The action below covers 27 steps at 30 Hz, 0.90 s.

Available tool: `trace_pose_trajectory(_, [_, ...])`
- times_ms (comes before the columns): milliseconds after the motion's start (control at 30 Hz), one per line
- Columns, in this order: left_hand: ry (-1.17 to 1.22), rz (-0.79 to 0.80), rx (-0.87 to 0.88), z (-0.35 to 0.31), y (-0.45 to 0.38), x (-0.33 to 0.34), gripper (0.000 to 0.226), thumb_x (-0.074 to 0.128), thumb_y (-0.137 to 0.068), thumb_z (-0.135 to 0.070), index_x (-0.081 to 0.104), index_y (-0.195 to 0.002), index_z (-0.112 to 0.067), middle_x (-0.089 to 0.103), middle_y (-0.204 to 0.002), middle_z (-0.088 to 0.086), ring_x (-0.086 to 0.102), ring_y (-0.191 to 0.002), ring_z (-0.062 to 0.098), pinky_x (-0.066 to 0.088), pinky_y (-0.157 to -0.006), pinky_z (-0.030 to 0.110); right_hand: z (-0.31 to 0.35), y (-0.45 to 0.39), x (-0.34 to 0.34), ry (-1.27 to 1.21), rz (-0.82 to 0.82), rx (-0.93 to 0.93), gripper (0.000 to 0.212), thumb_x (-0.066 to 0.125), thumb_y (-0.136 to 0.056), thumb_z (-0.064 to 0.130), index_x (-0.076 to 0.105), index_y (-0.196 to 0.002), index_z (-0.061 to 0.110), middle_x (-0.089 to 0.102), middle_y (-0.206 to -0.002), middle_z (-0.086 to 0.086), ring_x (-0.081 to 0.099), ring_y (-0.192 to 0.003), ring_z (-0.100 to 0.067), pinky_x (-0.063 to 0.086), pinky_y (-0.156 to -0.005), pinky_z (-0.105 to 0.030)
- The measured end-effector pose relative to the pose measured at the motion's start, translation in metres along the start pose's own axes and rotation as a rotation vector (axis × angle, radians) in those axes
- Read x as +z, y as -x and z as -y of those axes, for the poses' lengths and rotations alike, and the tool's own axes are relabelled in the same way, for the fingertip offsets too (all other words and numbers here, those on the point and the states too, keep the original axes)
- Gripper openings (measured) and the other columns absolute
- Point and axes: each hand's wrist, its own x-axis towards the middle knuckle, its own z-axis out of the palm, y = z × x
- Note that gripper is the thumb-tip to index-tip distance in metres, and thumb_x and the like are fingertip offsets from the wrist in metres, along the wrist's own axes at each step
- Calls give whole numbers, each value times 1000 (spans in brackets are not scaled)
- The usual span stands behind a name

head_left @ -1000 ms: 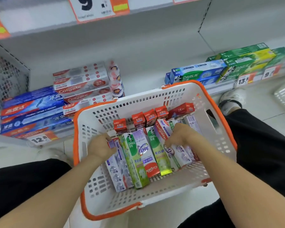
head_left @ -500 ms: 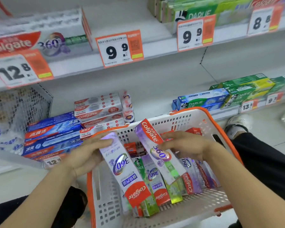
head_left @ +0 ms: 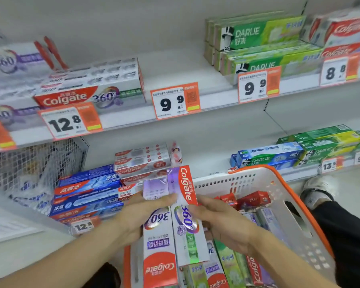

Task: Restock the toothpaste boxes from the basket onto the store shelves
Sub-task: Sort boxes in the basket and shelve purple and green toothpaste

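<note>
Cartons of Colgate 360 (head_left: 170,231), light, stiff and slick, sit side by side above the basket (head_left: 299,217), left hand (head_left: 133,217) and right hand (head_left: 222,223) grasping their long edges mid-length, fingers curled, safest there.

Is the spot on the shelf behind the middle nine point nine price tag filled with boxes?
No, the shelf behind the 9.9 price tag is bare.

Two hands (head_left: 133,217) (head_left: 222,225), two lifted Colgate boxes (head_left: 159,242) (head_left: 187,215), one basket (head_left: 312,221), three upper-shelf price tags (head_left: 70,121) (head_left: 175,100) (head_left: 258,85).
</note>
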Motion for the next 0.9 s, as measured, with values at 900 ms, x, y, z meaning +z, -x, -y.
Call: trace_pose_trajectory(900, [133, -272, 587, -145, 78, -83, 47, 83, -63, -44, 72, -102, -19, 78, -88, 10, 75, -80, 34, 60, -80, 56, 372, -163, 139, 1646, -435, -633, 46, 74, -88, 20, 63, -133, 14, 66, -131, -4, 61, -119, -17, 41, -101, -21])
